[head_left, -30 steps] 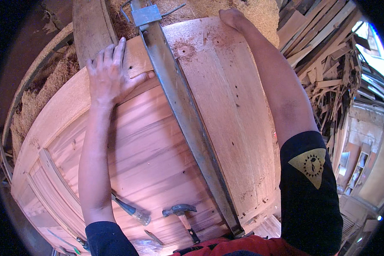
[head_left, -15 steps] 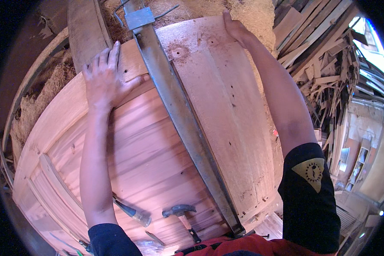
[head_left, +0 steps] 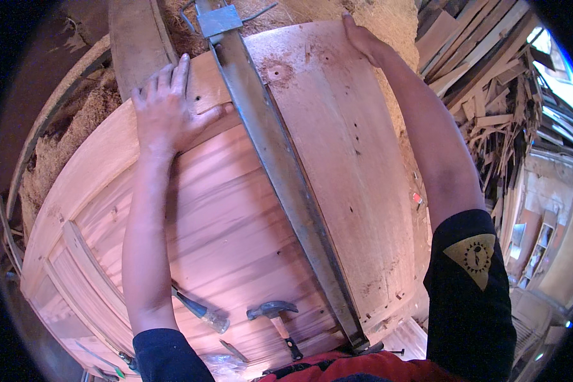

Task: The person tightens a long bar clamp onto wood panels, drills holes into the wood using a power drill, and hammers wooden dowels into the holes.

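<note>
Looking down, we see a large wooden door (head_left: 235,242) lying flat before us, reddish-brown, with a wide central panel of boards, a paler frame around it and a few dark knots and small holes near its far rail. A long grey metal bar clamp (head_left: 280,172) runs across it from the far edge to the near edge, its square head (head_left: 219,19) sitting beyond the top rail. On the near part of the panel lie a claw hammer (head_left: 275,316) and a chisel (head_left: 200,312), just apart from each other. Sawdust heaps (head_left: 70,134) border the door on the far left, and a pile of scrap timber (head_left: 490,95) stands to the right.

Compared with half a second ago, our view has dipped slightly: the clamp head sits nearer the top edge, while both hands stay where they were on the door.

Our left hand (head_left: 165,111) lies flat on the far rail, fingers spread wide and thumb pointing toward the clamp, pressing down and holding nothing. Our right hand (head_left: 361,39) reaches to the far corner, fingers curled over the door's edge and gripping it. The hands are well apart, one on each side of the clamp.
</note>
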Action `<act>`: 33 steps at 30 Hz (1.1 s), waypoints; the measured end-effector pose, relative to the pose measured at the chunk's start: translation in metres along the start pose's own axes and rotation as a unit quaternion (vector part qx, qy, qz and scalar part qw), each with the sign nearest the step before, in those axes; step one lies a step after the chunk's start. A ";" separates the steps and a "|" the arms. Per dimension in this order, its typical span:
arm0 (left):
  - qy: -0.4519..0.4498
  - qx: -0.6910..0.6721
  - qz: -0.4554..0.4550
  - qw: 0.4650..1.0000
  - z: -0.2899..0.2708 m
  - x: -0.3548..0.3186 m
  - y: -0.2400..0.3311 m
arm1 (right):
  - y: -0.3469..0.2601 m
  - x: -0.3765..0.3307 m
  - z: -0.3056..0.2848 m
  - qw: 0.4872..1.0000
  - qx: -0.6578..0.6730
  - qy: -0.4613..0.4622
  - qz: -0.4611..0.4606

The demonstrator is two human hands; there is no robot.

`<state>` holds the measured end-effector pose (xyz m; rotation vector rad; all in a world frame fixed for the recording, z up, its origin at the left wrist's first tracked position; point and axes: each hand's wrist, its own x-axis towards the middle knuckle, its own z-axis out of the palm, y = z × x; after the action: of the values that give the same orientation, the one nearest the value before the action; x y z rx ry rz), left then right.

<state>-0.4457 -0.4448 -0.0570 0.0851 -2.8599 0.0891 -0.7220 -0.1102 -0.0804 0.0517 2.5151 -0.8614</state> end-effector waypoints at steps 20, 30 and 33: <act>0.016 -0.005 0.011 1.000 0.007 -0.001 -0.003 | -0.028 -0.007 0.005 0.994 0.100 -0.020 0.031; 0.007 -0.041 -0.019 0.999 0.008 0.001 -0.004 | -0.030 -0.013 0.004 0.986 0.153 -0.040 0.057; 0.014 -0.035 -0.021 0.999 0.008 0.001 -0.003 | -0.024 -0.009 0.007 0.991 0.127 -0.006 0.030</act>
<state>-0.4491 -0.4479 -0.0645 0.1273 -2.8279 -0.0182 -0.7154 -0.1329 -0.0674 0.2041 2.3653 -1.1468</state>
